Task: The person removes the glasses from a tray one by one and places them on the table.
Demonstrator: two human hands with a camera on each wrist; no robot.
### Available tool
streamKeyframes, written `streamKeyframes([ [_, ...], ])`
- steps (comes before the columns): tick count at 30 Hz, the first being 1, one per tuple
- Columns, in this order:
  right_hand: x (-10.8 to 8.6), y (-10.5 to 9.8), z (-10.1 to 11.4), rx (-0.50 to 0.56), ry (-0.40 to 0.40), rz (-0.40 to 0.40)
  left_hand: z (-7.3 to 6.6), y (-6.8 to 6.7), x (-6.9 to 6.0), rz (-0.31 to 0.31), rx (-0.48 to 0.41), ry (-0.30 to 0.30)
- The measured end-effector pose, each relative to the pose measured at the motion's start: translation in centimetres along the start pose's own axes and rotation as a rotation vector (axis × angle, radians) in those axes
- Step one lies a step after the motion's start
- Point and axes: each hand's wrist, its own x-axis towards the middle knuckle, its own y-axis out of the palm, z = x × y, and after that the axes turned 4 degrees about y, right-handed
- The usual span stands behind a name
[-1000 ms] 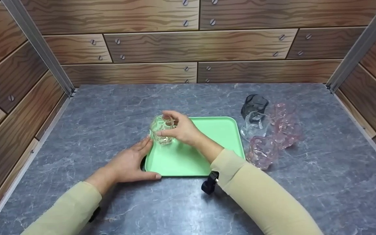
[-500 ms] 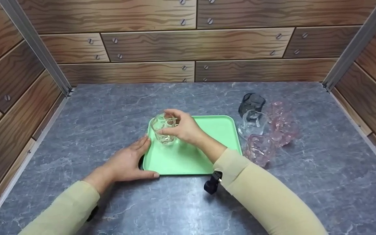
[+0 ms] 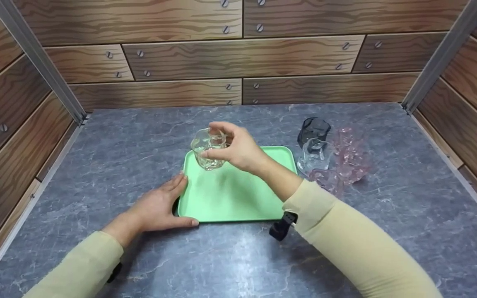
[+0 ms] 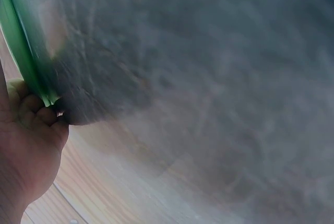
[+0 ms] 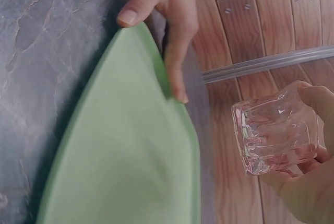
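My right hand holds a clear, faceted drinking glass between thumb and fingers, raised over the back left corner of a light green tray. The right wrist view shows the same glass apart from the tray, with nothing visible in it. At the tray's front left corner rests my left hand, thumb on the front edge and fairly straight fingers along the left edge. The left wrist view catches only part of this hand against the green rim.
Right of the tray stand a dark grey glass, another clear glass and pink glasses, close together. One pink glass is partly behind my right sleeve. Wood-patterned walls enclose the grey marbled table.
My right hand has lifted the clear glass up from low over the tray's left side. The left hand stays at the tray's corner. The head view has shifted slightly.
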Motion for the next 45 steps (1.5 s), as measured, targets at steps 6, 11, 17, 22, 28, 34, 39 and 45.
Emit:
streamKeyframes([
  [6,-0.9,-1.5,1.4,0.002,-0.016,0.002,0.1,-0.1,-0.1,0.001,0.003,-0.001],
  [11,-1.8,-3.1,2.2,0.037,-0.023,-0.009,0.1,-0.2,-0.1,0.010,0.002,-0.009],
  [17,-3.3,-5.4,2.7,0.056,-0.017,-0.018,0.1,-0.2,-0.2,-0.001,-0.008,-0.007],
  [22,-5.0,-7.8,2.7,0.052,0.022,-0.029,0.1,-0.2,-0.2,0.000,-0.007,-0.004],
  [28,-7.5,-11.4,2.2,0.015,0.032,-0.063,0.1,-0.3,-0.2,0.007,-0.009,-0.001],
  [34,-9.9,-14.3,1.8,-0.006,0.040,-0.094,0.0,-0.3,-0.2,0.013,-0.014,-0.002],
  [39,-11.9,-16.3,1.4,-0.049,0.029,-0.121,0.0,-0.2,-0.2,0.013,-0.017,-0.008],
  [45,-14.4,-18.6,0.4,-0.107,-0.004,-0.130,0.0,-0.1,-0.1,0.007,-0.016,-0.004],
])
